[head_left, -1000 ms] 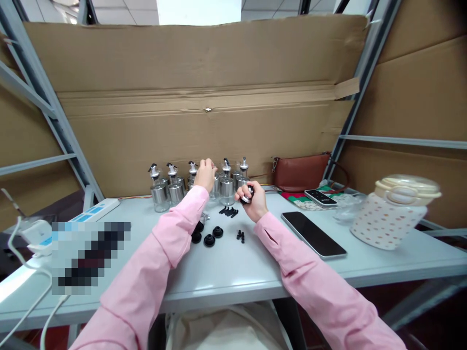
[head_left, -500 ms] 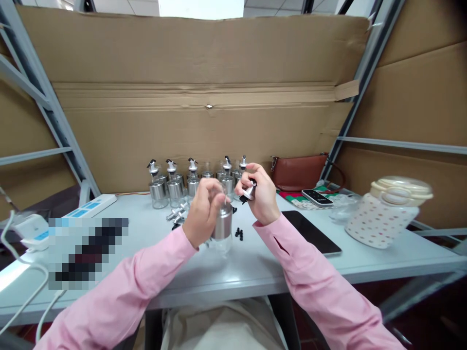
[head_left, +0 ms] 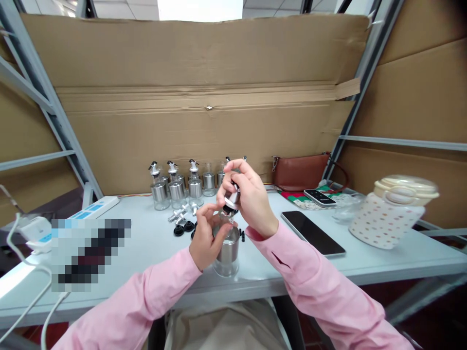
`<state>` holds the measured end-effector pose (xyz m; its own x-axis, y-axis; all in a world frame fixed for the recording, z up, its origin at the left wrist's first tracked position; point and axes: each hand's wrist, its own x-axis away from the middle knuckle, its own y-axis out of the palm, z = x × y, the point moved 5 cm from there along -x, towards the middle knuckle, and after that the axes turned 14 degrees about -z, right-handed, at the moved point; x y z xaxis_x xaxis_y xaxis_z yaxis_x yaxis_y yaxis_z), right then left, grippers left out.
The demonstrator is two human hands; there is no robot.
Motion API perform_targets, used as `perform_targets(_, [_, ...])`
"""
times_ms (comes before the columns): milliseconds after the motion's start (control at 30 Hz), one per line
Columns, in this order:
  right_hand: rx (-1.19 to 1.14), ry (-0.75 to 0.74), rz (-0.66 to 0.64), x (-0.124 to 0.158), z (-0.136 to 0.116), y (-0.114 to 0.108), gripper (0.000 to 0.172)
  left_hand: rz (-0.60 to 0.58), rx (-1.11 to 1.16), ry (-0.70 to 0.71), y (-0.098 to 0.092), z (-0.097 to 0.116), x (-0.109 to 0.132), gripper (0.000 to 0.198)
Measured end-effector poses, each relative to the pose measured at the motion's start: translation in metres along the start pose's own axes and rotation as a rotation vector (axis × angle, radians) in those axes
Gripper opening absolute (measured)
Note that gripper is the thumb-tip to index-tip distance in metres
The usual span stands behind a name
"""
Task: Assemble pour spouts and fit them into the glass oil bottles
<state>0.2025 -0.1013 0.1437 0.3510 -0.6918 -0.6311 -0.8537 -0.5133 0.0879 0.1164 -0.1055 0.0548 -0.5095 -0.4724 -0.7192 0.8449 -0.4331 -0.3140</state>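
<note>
A glass bottle with a brushed-metal band point(head_left: 229, 248) stands upright near the table's front edge. Around its upper part is my left hand point(head_left: 209, 236), its thumb and fingers closed on the glass. My right hand point(head_left: 251, 197) pinches a silver and black pour spout point(head_left: 232, 199) right over the bottle's mouth. Whether the spout's black stopper is inside the neck, I cannot tell. Beside my left hand lie black round caps point(head_left: 178, 230) and silver spout parts point(head_left: 178, 213). Small black pieces point(head_left: 242, 236) lie just right of the bottle.
Several banded bottles point(head_left: 160, 194) with spouts line the back of the table by the cardboard wall point(head_left: 182, 141). To the right are a tablet point(head_left: 314, 233), a phone point(head_left: 319, 197), a brown bag point(head_left: 301, 173) and a dotted jar point(head_left: 386, 218). A power strip point(head_left: 89, 209) lies left.
My right hand has brought the spout left and down over the bottle. The bottle stands closer to the front edge, with my left hand lower too.
</note>
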Motion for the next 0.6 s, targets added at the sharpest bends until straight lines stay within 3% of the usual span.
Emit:
perform_targets(300, [0.160, -0.054, -0.163, -0.007, -0.002, 0.007, 0.020, 0.026, -0.018, 0.066, -0.001, 0.002, 0.002, 0.039])
perform_targets(600, [0.248, -0.027, -0.344, -0.014, 0.000, 0.010, 0.019, -0.026, -0.120, 0.005, -0.001, -0.002, 0.005, 0.043])
